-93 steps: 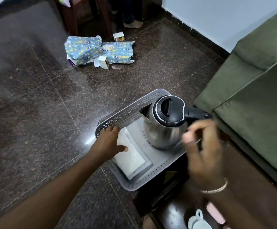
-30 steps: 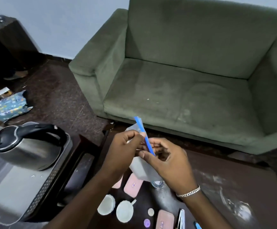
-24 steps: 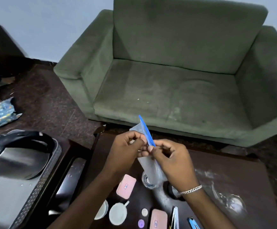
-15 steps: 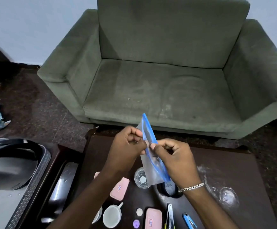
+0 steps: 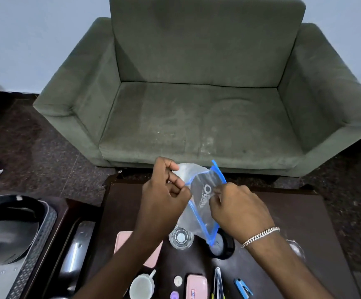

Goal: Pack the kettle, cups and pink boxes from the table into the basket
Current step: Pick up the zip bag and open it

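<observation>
Both hands hold a clear zip bag (image 5: 199, 203) with a blue seal above the dark table (image 5: 293, 212). My left hand (image 5: 164, 199) pinches one side of its mouth, my right hand (image 5: 237, 208) the other, and the mouth is pulled apart. The steel kettle (image 5: 5, 229) with a black handle stands in the grey perforated basket (image 5: 35, 247) at the left edge. On the table lie a pink box (image 5: 153, 255) partly under my left forearm, a second pink box (image 5: 196, 287) near the front, and a white cup (image 5: 141, 288).
A clear glass (image 5: 181, 237) and a black round object (image 5: 227, 247) sit below the bag. Small discs (image 5: 177, 281), a metal tool (image 5: 218, 281) and a blue clip (image 5: 243, 288) lie at the front. A green sofa (image 5: 196, 115) stands right behind the table.
My view swung from the basket and kettle to the table. Both hands took hold of the zip bag and pulled its blue seal apart; the mouth is wider now.
</observation>
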Motion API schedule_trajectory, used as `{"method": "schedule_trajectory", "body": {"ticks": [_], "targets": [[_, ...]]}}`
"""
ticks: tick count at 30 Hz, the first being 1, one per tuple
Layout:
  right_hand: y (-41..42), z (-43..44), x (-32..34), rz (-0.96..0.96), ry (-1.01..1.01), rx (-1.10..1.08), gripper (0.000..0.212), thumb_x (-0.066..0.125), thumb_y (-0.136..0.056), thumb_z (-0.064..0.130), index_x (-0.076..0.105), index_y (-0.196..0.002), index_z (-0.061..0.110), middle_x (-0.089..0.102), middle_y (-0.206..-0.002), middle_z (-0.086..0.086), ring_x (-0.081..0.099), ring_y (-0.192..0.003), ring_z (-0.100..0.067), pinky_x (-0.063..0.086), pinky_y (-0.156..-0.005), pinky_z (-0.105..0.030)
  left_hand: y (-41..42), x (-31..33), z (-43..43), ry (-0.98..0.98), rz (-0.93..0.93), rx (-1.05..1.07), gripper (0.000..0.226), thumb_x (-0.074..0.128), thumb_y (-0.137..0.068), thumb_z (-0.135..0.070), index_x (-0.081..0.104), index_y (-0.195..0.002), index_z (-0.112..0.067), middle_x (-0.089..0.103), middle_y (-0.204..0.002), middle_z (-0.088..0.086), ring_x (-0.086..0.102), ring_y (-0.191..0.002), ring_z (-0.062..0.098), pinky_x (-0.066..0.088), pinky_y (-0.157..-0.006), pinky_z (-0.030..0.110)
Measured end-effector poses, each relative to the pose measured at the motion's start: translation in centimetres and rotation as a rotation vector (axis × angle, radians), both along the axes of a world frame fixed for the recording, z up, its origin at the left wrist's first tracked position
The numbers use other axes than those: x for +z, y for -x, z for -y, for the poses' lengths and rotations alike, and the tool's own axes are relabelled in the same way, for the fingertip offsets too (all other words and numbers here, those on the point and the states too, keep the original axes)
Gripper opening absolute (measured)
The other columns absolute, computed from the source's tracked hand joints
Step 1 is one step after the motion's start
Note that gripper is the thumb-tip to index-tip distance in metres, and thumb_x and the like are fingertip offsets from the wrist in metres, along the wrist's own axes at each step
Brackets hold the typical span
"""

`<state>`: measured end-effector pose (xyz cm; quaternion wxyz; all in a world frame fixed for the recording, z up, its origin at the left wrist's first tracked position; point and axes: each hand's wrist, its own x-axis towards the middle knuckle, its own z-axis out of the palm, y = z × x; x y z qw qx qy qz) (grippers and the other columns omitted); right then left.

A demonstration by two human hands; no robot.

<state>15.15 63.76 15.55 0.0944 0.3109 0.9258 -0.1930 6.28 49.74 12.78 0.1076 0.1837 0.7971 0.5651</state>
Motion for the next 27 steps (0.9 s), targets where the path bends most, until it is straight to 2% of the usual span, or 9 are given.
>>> {"method": "schedule_trajectory", "body": {"ticks": [3,6,9,11,15,17,21,24,27], "targets": [[0.8,0.0,0.6,0.063,0.429,-0.064,0.02,0.046,-0.083,0.021,0.053,-0.069,0.009,0.061,-0.056,-0.009,0.061,-0.054,-0.027,0.042,-0.048,-0.023,-1.1,-0.4,-0.5,-0.022,-0.047,-0.026,0.052,0.077,-0.079,0.001,0.046,-0.1,-0.035,0.066,-0.077,-0.003,0.069,-0.059,0.015,0.057,-0.06,0.024],[1.0,0.4,0.8,0.058,0.653,-0.152,0.022,0.043,-0.084,0.012,0.06,-0.094,0.001,0.073,-0.058,-0.011,0.047,-0.027,-0.016,0.036,-0.035,-0.016,-2.0,-0.6,-0.6,-0.023,-0.114,-0.033,0.054,0.078,-0.08,0.0,0.045,-0.102,-0.037,0.066,-0.083,-0.007,0.07,-0.066,0.013,0.053,-0.06,0.015],[1.1,0.7,-0.1,-0.104,0.442,-0.198,0.019,0.052,-0.086,0.015,0.068,-0.091,0.005,0.075,-0.08,-0.014,0.07,-0.061,-0.03,0.057,-0.059,-0.027,-2.5,-0.7,-0.7,-0.035,-0.141,-0.064,0.056,0.079,-0.081,-0.001,0.045,-0.104,-0.039,0.066,-0.087,-0.008,0.07,-0.069,0.013,0.052,-0.06,0.012],[1.0,0.8,-0.6,-0.148,0.299,-0.169,0.012,0.056,-0.086,0.018,0.067,-0.082,0.012,0.071,-0.088,-0.014,0.068,-0.089,-0.036,0.054,-0.074,-0.029,-2.8,-0.6,-0.6,-0.049,-0.158,-0.095,0.057,0.08,-0.083,-0.003,0.045,-0.105,-0.042,0.066,-0.088,-0.009,0.07,-0.071,0.015,0.053,-0.062,0.012],[1.2,0.9,-0.6,-0.285,0.236,-0.093,0.015,0.058,-0.082,0.008,0.066,-0.072,0.014,0.066,-0.071,-0.002,0.063,-0.079,-0.028,0.049,-0.068,-0.029,-2.9,-0.2,-0.3,-0.069,-0.177,-0.141,0.057,0.078,-0.085,-0.009,0.045,-0.107,-0.05,0.066,-0.09,-0.009,0.071,-0.074,0.017,0.054,-0.064,0.015],[1.5,0.7,-0.4,-0.348,0.295,-0.096,0.02,0.056,-0.082,0.003,0.073,-0.081,0.013,0.073,-0.074,-0.003,0.066,-0.078,-0.021,0.052,-0.071,-0.03,-2.9,0.0,-0.2,-0.072,-0.192,-0.174,0.057,0.077,-0.085,-0.009,0.044,-0.108,-0.049,0.066,-0.09,-0.009,0.07,-0.073,0.015,0.05,-0.065,0.011],[2.1,-0.3,-0.8,-0.318,0.453,-0.056,0.02,0.052,-0.074,-0.009,0.063,-0.068,0.007,0.069,-0.061,0.002,0.063,-0.061,-0.01,0.05,-0.06,-0.025,-2.9,0.1,-0.1,-0.068,-0.227,-0.221,0.053,0.074,-0.086,-0.005,0.044,-0.109,-0.042,0.065,-0.089,-0.009,0.068,-0.074,0.014,0.05,-0.068,0.011],[2.6,-0.9,-1.5,-0.184,0.546,-0.053,0.042,0.055,-0.085,-0.002,0.04,-0.054,0.022,0.048,-0.044,0.009,0.045,-0.046,-0.001,0.034,-0.045,-0.012,-2.8,0.1,0.1,-0.062,-0.26,-0.283,0.051,0.073,-0.088,-0.005,0.045,-0.113,-0.039,0.065,-0.093,-0.011,0.068,-0.076,0.012,0.053,-0.07,0.015],[2.6,-0.4,-1.1,-0.031,0.499,-0.11,0.038,0.039,-0.096,0.019,0.027,-0.06,0.02,0.033,-0.061,0.006,0.034,-0.055,-0.012,0.02,-0.048,-0.017,-3.0,0.2,0.3,-0.044,-0.299,-0.354,0.049,0.072,-0.09,-0.011,0.043,-0.118,-0.037,0.064,-0.096,-0.013,0.067,-0.079,0.007,0.056,-0.071,0.022]]}}
